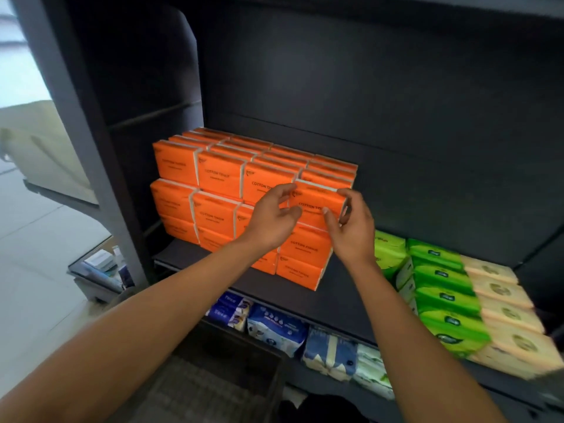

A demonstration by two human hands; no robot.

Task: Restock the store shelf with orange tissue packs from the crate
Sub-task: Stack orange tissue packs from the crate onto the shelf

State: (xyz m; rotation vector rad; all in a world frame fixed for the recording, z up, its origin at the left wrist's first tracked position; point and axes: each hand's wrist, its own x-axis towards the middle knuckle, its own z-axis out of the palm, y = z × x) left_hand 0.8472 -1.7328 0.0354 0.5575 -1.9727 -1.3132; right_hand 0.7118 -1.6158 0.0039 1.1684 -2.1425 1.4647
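Dark crate point(213, 380) sits nearest; both hands, left point(271, 218) and right point(351, 227), grip one orange pack point(317, 203) against the stack point(213, 184).

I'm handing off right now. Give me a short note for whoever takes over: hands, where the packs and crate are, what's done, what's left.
Left hand: fingers on the left end of one orange plastic-wrapped tissue pack.
Right hand: grips its right end.
Pack sits at the front right of the orange pack stack on the dark shelf.
Done: most of the stack is built.
Left: seat this pack. The dark plastic crate below shows no packs in its visible part.
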